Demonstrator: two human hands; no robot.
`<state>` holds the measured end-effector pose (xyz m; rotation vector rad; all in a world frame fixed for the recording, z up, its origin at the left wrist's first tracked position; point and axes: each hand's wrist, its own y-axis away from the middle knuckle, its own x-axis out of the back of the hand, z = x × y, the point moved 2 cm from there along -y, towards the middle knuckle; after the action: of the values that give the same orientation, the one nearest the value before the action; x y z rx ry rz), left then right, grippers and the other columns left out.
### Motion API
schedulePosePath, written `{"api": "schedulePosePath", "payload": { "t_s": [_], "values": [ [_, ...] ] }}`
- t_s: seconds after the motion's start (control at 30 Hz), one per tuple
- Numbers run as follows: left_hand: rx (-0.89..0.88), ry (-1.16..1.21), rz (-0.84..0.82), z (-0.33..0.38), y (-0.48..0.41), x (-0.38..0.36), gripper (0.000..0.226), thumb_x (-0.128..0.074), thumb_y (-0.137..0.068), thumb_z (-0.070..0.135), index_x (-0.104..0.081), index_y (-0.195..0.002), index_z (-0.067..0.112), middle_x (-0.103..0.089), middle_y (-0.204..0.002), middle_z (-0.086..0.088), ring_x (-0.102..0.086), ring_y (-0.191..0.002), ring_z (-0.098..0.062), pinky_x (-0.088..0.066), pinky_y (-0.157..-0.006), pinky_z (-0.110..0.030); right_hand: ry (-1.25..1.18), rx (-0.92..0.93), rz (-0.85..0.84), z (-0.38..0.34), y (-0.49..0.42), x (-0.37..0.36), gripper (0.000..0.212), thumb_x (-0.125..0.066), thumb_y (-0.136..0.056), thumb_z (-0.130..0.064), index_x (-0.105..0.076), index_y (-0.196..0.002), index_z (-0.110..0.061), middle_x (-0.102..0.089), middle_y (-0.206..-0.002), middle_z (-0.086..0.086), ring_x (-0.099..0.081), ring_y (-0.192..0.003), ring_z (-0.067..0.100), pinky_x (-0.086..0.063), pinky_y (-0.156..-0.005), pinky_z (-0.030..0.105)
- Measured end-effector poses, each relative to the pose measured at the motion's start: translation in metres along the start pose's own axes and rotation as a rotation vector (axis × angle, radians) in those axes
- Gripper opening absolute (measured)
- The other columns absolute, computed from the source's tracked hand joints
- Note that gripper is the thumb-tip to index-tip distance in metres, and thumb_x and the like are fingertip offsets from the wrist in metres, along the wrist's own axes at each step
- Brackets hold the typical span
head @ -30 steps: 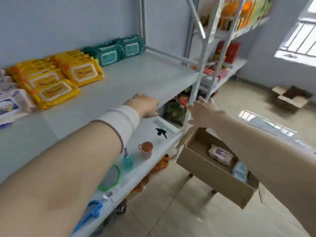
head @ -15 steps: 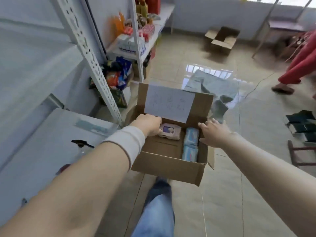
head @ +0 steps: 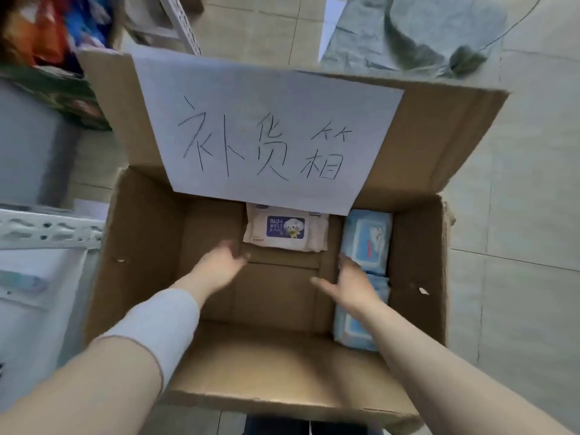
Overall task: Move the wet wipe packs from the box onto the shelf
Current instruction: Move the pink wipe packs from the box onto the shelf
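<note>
An open cardboard box [head: 144, 246] fills the view from above. A white sheet with handwritten characters [head: 266, 139] is stuck on its far flap. Inside, a beige baby wipes pack [head: 285, 230] lies flat at the far wall. Two light blue wipe packs lie along the right wall, one further away [head: 368, 237] and one nearer [head: 351, 328]. My left hand [head: 219, 268], fingers apart, hovers just left of the beige pack. My right hand [head: 351, 284] is spread open beside the blue packs, partly over them. Neither hand holds anything.
The white metal shelf's lower board [head: 34, 277] and perforated rail [head: 47, 229] sit at the left. Colourful packaged goods [head: 47, 36] lie at the top left. A grey cloth or sheet [head: 408, 29] lies on the tiled floor beyond the box.
My view swung from the shelf down onto the box. Both hands went from the box's rim down inside it, close to the packs.
</note>
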<state>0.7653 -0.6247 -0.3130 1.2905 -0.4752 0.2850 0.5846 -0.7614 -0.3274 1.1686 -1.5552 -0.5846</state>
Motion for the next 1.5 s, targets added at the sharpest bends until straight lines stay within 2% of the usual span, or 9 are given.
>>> {"api": "schedulePosePath", "payload": {
  "t_s": [0.3,0.37,0.5,0.67,0.77,0.93,1.03,1.17,1.5],
  "values": [
    [0.061,0.257,0.149,0.021,-0.129,-0.006,0.045,-0.03,-0.1,0.034,-0.048,-0.131,0.008,-0.051,-0.134,-0.014,-0.048,-0.121,-0.029,-0.032,-0.078,-0.023,-0.519,-0.152,0.256,-0.016,-0.137,-0.037,0.086,-0.081,-0.064,-0.045,-0.044,-0.128,-0.002,-0.056,-0.128,0.011,-0.056,-0.116,0.024,-0.039,-0.08,0.018],
    [0.07,0.306,0.144,0.024,-0.136,-0.008,0.043,-0.029,-0.101,0.029,-0.05,-0.128,0.003,-0.053,-0.133,-0.018,-0.05,-0.121,-0.031,-0.041,-0.07,-0.02,-0.665,-0.112,0.174,-0.01,-0.127,-0.04,0.063,-0.081,-0.067,-0.036,-0.057,-0.117,-0.006,-0.064,-0.116,0.011,-0.063,-0.099,0.019,-0.05,-0.074,0.02],
    [0.056,0.485,0.049,0.027,-0.135,-0.014,0.043,-0.029,-0.1,0.035,-0.054,-0.122,0.006,-0.058,-0.126,-0.015,-0.054,-0.115,-0.03,-0.044,-0.1,-0.038,-0.909,-0.115,-0.012,0.017,-0.083,-0.056,0.02,-0.076,-0.076,-0.016,-0.066,-0.093,-0.019,-0.069,-0.08,-0.005,-0.063,-0.054,-0.005,-0.044,-0.043,0.01],
    [0.029,0.403,0.014,0.035,-0.141,-0.034,0.055,-0.065,-0.083,0.037,-0.05,-0.127,0.009,-0.054,-0.132,-0.009,-0.049,-0.124,-0.022,-0.041,-0.093,-0.02,-0.617,-0.459,-0.035,0.053,-0.058,-0.091,0.034,-0.078,-0.073,-0.024,-0.047,-0.06,-0.023,-0.049,-0.034,-0.011,-0.043,-0.022,0.001,-0.025,-0.024,0.009],
    [0.014,0.289,0.013,0.038,-0.15,-0.046,0.081,-0.073,-0.075,0.039,-0.035,-0.139,0.008,-0.04,-0.146,-0.008,-0.04,-0.133,-0.024,-0.035,-0.105,-0.027,-0.581,-0.341,-0.089,0.066,-0.055,-0.106,0.029,-0.079,-0.073,-0.023,-0.051,-0.065,-0.028,-0.055,-0.034,-0.017,-0.053,-0.032,-0.005,-0.033,-0.031,0.006],
    [-0.049,0.561,-0.069,0.035,-0.143,-0.047,0.067,-0.08,-0.068,0.028,-0.05,-0.125,0.01,-0.058,-0.128,-0.005,-0.058,-0.113,-0.021,-0.049,-0.092,-0.03,-0.605,-0.183,-0.137,0.058,-0.049,-0.104,0.018,-0.077,-0.075,-0.022,-0.061,-0.08,-0.029,-0.07,-0.086,-0.01,-0.067,-0.083,0.009,-0.052,-0.077,0.023],
    [-0.087,0.713,-0.02,0.026,-0.121,-0.042,0.041,-0.079,-0.071,0.019,-0.055,-0.105,0.018,-0.064,-0.111,-0.002,-0.063,-0.092,-0.014,-0.054,-0.071,-0.021,-0.626,-0.133,-0.144,0.043,-0.036,-0.098,0.014,-0.072,-0.08,-0.018,-0.062,-0.085,-0.028,-0.07,-0.088,-0.011,-0.065,-0.084,0.008,-0.051,-0.078,0.023],
    [0.008,0.899,0.042,-0.017,-0.08,-0.03,0.028,-0.076,-0.074,0.017,-0.06,-0.096,0.021,-0.068,-0.11,-0.007,-0.068,-0.09,-0.019,-0.057,-0.079,-0.038,-0.664,-0.079,-0.064,0.036,0.0,-0.083,0.02,-0.068,-0.084,-0.019,-0.059,-0.098,-0.029,-0.067,-0.092,-0.015,-0.063,-0.084,0.0,-0.05,-0.071,0.013],
    [0.121,0.692,0.211,-0.121,-0.044,0.039,0.042,-0.07,-0.081,0.021,-0.057,-0.12,0.014,-0.064,-0.118,-0.009,-0.063,-0.098,-0.022,-0.052,-0.081,-0.035,-0.69,-0.09,-0.069,0.037,0.045,-0.049,0.02,-0.065,-0.085,-0.012,-0.065,-0.105,-0.017,-0.073,-0.098,-0.003,-0.07,-0.087,0.01,-0.054,-0.067,0.018]
  ]
}}
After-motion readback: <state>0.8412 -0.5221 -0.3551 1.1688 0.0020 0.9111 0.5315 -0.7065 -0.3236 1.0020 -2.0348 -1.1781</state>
